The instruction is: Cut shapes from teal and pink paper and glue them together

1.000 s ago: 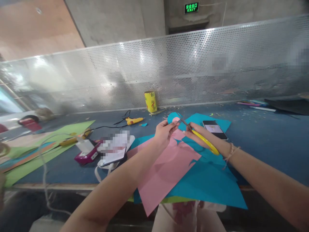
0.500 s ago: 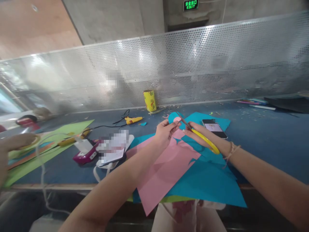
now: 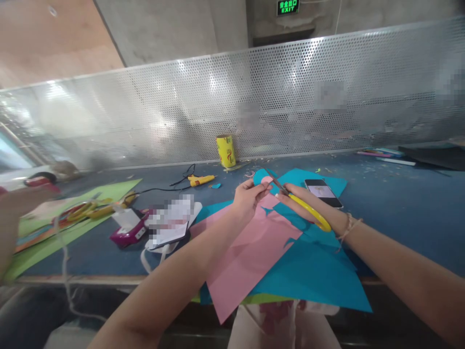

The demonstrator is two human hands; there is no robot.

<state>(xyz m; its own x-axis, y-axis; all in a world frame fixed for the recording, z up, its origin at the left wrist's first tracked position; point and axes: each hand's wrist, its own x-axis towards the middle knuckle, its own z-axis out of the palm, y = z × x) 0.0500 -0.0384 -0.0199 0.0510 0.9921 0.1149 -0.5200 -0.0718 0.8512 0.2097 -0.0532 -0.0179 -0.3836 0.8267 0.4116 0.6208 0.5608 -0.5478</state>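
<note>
Just right of the frame's centre, your left hand point(image 3: 248, 199) pinches a small pink paper cutout point(image 3: 268, 180) between thumb and fingertips. Your right hand point(image 3: 295, 199), immediately to its right, is wrapped around yellow-handled scissors point(image 3: 309, 212), and the blades slant up-left to touch the cutout. Below both hands a large pink sheet point(image 3: 247, 257) lies over teal sheets point(image 3: 316, 276) on the blue table point(image 3: 399, 208), with a phone point(image 3: 321, 191) just right of your right hand and a yellow glue gun point(image 3: 201, 181) to the upper left of your left hand.
</note>
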